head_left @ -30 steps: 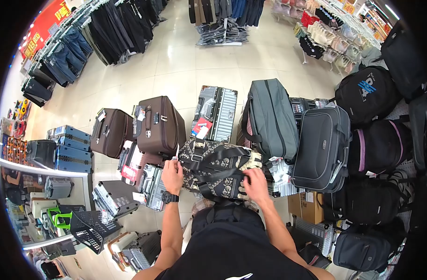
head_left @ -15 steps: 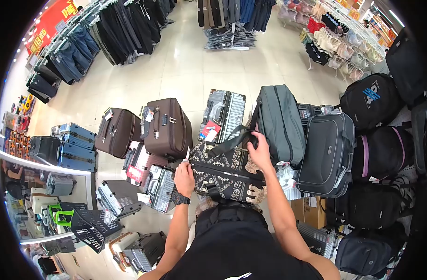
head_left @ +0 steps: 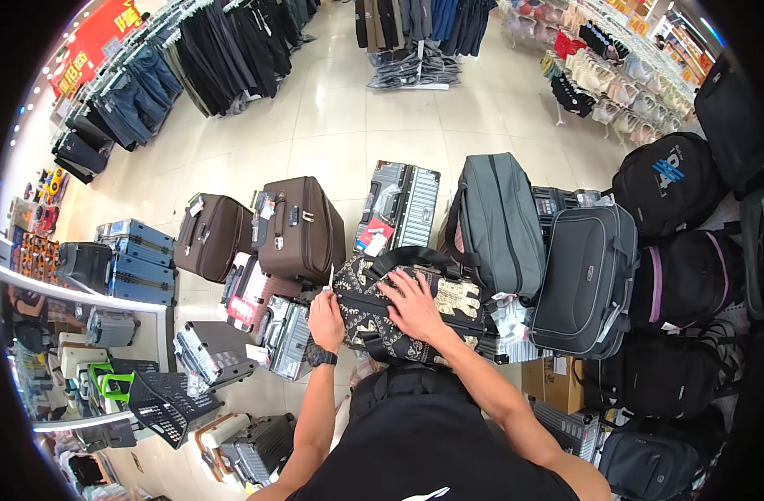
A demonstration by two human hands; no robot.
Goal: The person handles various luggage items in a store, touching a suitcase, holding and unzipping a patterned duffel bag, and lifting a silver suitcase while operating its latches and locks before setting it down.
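Head view: your right hand (head_left: 413, 307) spreads wide fingers over the patterned bag (head_left: 370, 319) beneath them, seemingly to steady it. Your left hand (head_left: 325, 321) curls at its end, grip unclear.

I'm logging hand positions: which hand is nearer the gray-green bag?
Right: the right hand rests on the patterned bag, left of the gray-green bag; the left hand is farther left, at the patterned bag's left end.
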